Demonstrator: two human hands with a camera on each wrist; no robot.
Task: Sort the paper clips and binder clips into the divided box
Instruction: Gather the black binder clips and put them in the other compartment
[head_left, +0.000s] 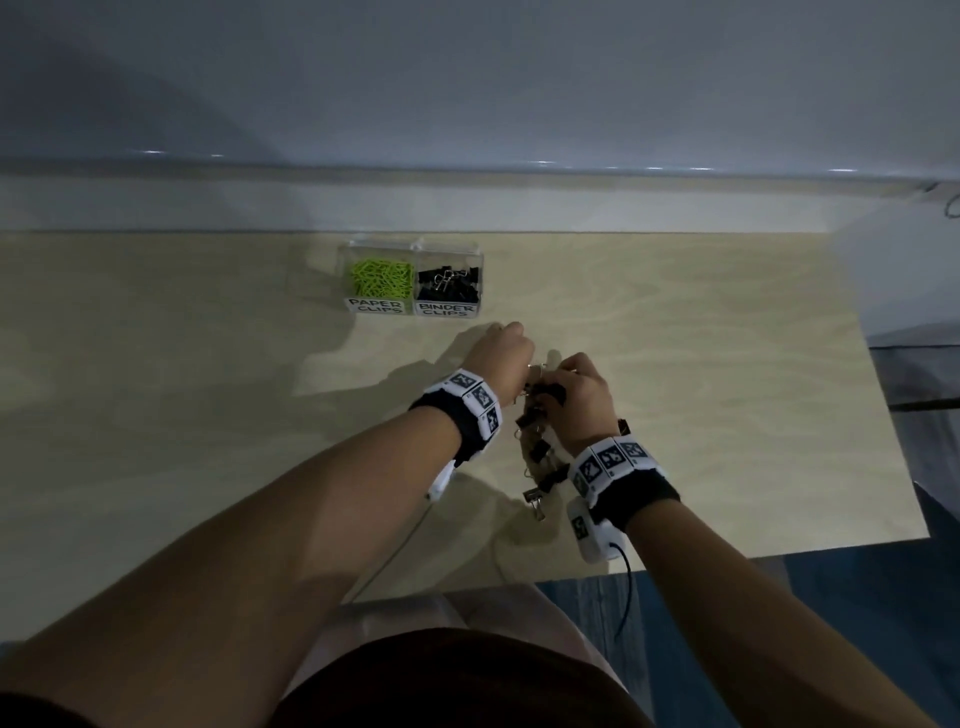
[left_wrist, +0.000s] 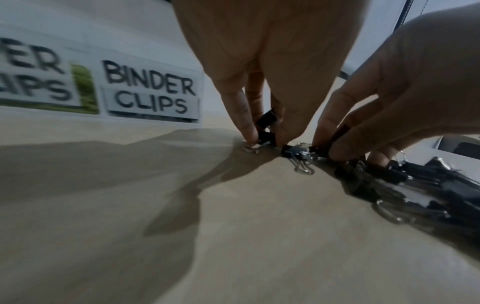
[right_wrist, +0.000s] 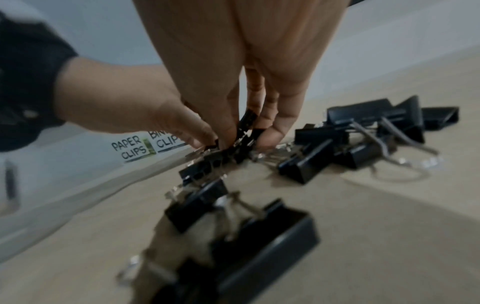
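**Two hands picking up black clips**

While both hands reach down to the table (head_left: 727, 364), each one pinches little black clips. The left hand (head_left: 501, 356) curls its fingers (left_wrist: 245, 123) round a small binder clip (left_wrist: 266, 119) and lifts it just off the wood. The right hand (head_left: 579, 397) sits just beside it, at about 3 o'clock, and its fingertips (right_wrist: 275, 131) pinch another black clip (right_wrist: 245, 123) at the top of the pile.

The pile of binder clips (head_left: 537, 447) lies on the table under and behind the right hand, running toward 6 o'clock. Some clips are small and some are big, with shiny wire handles.

The divided box (head_left: 480, 260) stands near the hands, at about 11 o'clock. Its left part holds green paper clips (head_left: 382, 278). Its right part holds black binder clips (head_left: 449, 286). Each part has a white label on the front.
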